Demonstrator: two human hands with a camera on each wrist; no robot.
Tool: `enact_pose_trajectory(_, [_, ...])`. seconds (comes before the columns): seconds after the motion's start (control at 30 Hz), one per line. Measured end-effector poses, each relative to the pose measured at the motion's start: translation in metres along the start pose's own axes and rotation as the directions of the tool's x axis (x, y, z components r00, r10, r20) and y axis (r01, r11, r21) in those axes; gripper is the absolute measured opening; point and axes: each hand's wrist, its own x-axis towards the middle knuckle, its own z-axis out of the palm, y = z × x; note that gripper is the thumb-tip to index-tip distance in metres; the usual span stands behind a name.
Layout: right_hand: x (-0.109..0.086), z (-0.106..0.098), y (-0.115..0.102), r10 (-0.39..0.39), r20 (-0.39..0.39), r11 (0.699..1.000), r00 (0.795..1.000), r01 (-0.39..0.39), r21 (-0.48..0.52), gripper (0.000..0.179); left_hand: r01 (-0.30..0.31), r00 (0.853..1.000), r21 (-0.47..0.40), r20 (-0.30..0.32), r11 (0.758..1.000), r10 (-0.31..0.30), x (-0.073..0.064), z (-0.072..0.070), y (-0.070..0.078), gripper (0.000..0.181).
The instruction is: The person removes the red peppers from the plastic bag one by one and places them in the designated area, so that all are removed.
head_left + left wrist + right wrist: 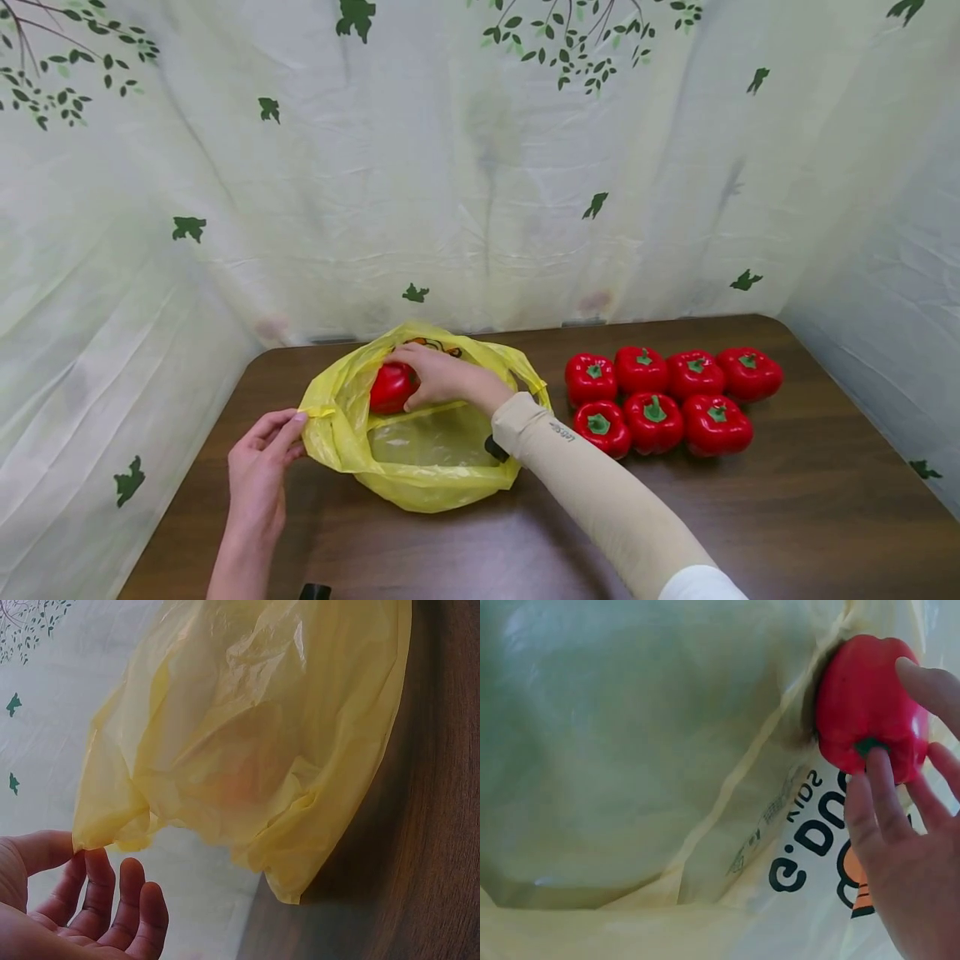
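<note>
A yellow plastic bag (427,497) stands on the table with its mouth spread open. My left hand (262,458) pinches the bag's left edge between thumb and forefinger; the left wrist view shows the other fingers of this hand (94,907) loosely bent below the pinch. Inside the bag's mouth, toward the left, my right hand (442,375) holds a red bell pepper (390,390). Seen from the right wrist, the thumb lies on one side of the pepper (866,690) and fingertips touch it near its green stem (870,746). Dark printing shows on the bag wall beneath.
On the right of the brown wooden table (810,500) several red bell peppers (655,421) stand in two rows, stems up. A pale curtain (465,208) with green leaf prints hangs behind the table. A small black object (315,592) shows at the bottom edge.
</note>
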Motion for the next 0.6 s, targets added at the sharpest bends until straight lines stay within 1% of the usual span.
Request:
enact_pose_trajectory(0.1, [0.001, 0.002, 0.000, 0.020, -0.034, 0.999, 0.999, -0.021, -0.041, 0.074, 0.008, 1.000, 0.015, 0.002, 1.000, -0.008, 0.000, 0.000, 0.000, 0.012])
enact_pose_trajectory(0.2, [0.001, 0.006, 0.001, 0.043, -0.044, 0.998, 0.998, -0.045, -0.046, 0.075, 0.014, 1.000, 0.021, -0.001, 1.000, -0.014, 0.000, 0.000, 0.001, 0.012])
enact_pose_trajectory(0.37, [-0.002, 0.012, 0.003, 0.086, -0.026, 0.996, 0.996, -0.086, 0.008, 0.079, 0.020, 1.000, 0.023, -0.002, 1.000, -0.020, 0.000, 0.000, 0.001, 0.014])
enact_pose_trajectory(0.47, [-0.003, 0.015, 0.004, 0.107, -0.032, 0.994, 0.994, -0.105, 0.038, 0.081, 0.019, 1.000, 0.021, 0.003, 1.000, -0.019, 0.000, -0.001, 0.001, 0.015])
enact_pose_trajectory(0.6, [-0.002, 0.017, 0.005, 0.115, -0.050, 0.992, 0.992, -0.112, 0.064, 0.077, 0.015, 1.000, 0.016, 0.004, 1.000, -0.015, 0.001, -0.001, 0.001, 0.015])
